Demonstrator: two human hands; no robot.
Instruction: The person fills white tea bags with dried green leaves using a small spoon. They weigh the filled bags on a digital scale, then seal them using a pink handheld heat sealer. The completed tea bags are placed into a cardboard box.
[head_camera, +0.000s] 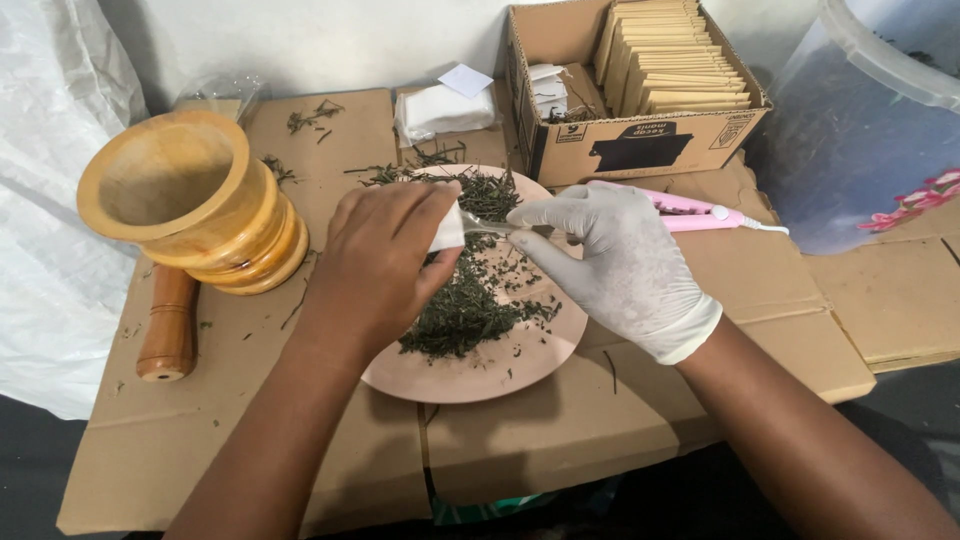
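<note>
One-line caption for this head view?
Bare left hand holds a white sachet; gloved right hand spoons dried herbs over pink plate.

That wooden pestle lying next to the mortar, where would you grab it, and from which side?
Probably around the middle of the pestle, coming down from above. It lies flat on the cardboard, so its sides are open for fingers. Its upper end is tucked under the mortar; the near end is free.
</note>
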